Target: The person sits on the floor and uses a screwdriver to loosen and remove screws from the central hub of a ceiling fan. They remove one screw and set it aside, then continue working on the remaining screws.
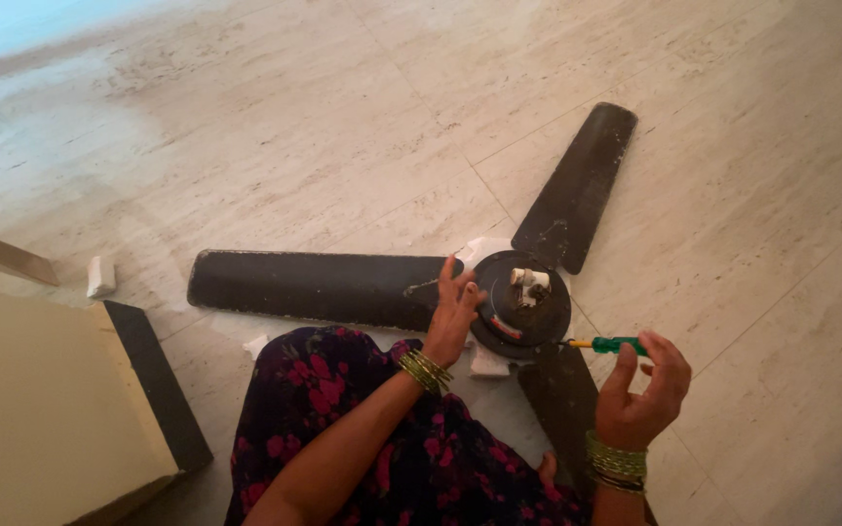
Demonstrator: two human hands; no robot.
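Third fan blade (562, 399) partly hidden, perhaps behind right hand (640, 390).

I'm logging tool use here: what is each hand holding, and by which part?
The right hand holds a screwdriver by its green handle. The left hand holds nothing, resting on the fan.

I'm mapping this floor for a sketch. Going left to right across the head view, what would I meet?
Small white block → long fan blade → left hand → fan motor hub → green screwdriver → right hand.
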